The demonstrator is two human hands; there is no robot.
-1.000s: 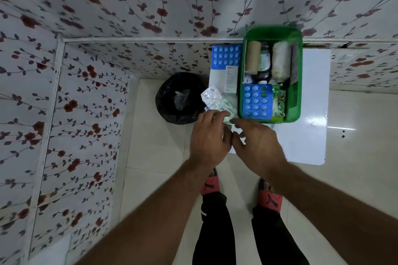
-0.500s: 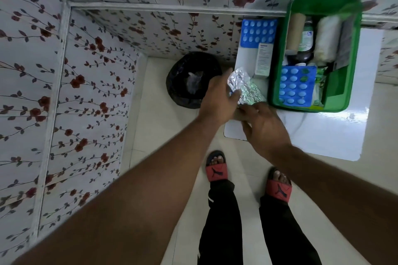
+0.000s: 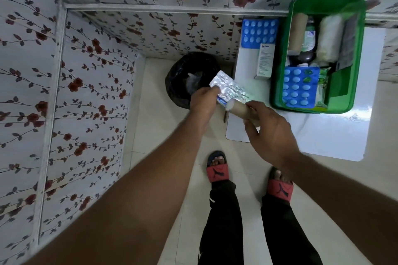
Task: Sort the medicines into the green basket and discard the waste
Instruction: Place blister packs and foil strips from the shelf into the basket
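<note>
My left hand (image 3: 203,102) grips a crumpled silver blister strip (image 3: 231,89), held in the air between the black bin (image 3: 189,79) and the white table (image 3: 336,133). My right hand (image 3: 269,129) holds a brown bandage roll (image 3: 239,109) at the table's left edge, just under the strip. The green basket (image 3: 357,54) stands at the table's back right with a blue blister pack (image 3: 300,87), rolls and a dark bottle inside. Left of the basket, a second blue blister pack (image 3: 259,32) and a white medicine box (image 3: 265,61) lie on the table.
The bin is lined with a black bag, holds some clear waste, and stands on the floor left of the table. Floral-patterned walls close in at the left and back. My feet in red sandals (image 3: 217,171) stand on pale tiles below the table.
My left hand has lifted the silver strip off the table and carried it left toward the bin. My right hand has closed on the brown roll. The camera has swung left.
</note>
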